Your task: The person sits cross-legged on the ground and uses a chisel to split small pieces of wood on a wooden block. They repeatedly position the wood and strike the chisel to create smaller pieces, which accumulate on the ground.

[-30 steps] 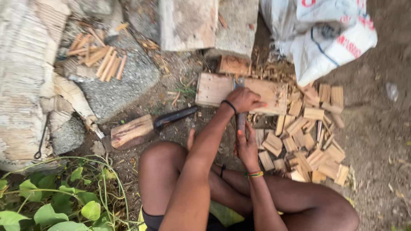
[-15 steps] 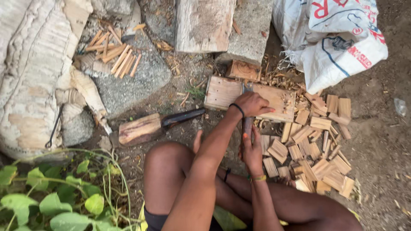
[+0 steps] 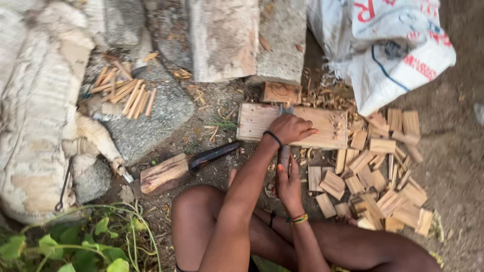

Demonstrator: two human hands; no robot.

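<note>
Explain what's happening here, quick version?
A person sits on the ground working wood. The left hand presses on a flat wooden board, while the right hand grips the handle of a blade tool standing against the board's near edge. A pile of cut wood pieces lies to the right, thin sticks on a stone to the left, and a wooden-headed mallet nearby.

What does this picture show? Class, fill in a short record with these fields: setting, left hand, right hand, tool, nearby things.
setting: person seated on bare ground beside stone slabs
left hand: left hand pressed on a flat wooden board
right hand: right hand gripping the handle of a chisel-like tool
tool: its metal end lies on the board's far edge, under the left hand
nearby things: pile of cut wood pieces; wooden mallet; white sack; thin sticks on a stone
</note>
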